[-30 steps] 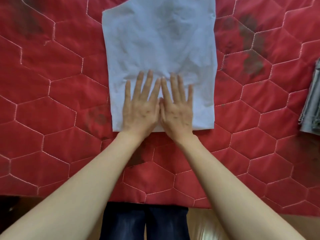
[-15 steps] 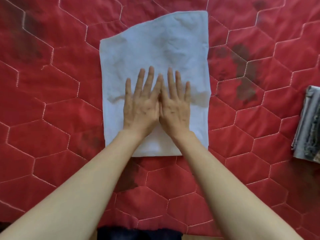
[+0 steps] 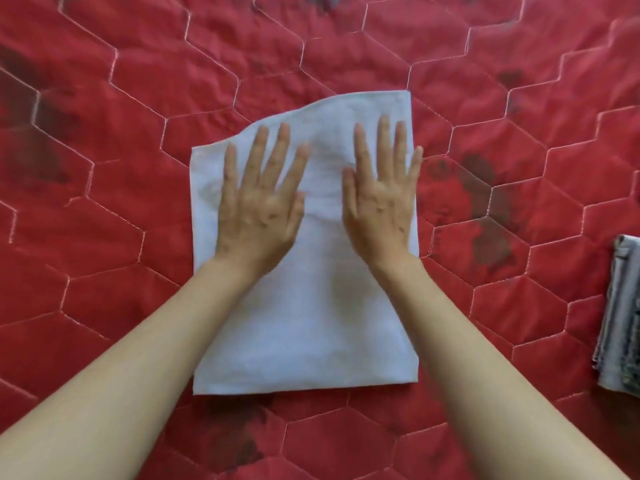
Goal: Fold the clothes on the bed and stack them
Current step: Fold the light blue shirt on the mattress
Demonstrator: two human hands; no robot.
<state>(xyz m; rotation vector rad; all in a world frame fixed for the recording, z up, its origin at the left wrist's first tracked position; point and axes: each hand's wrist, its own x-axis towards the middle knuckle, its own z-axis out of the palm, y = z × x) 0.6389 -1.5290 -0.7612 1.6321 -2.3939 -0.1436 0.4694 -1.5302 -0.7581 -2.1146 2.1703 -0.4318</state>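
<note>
Folded white garment (image 3: 304, 323) lies flat, centre of red quilted bedspread (image 3: 104, 237). L hand (image 3: 258, 209) on its upper-left part, fingers straight, spread, pressing. R hand (image 3: 381, 199) upper-right, likewise flat. Grey folded stack (image 3: 621, 323) well right of garment, at frame edge.

A red quilted bedspread (image 3: 138, 237) with hexagon stitching shows dark blotches.

text: none readable | labels: none | brands: none | numbers: none
</note>
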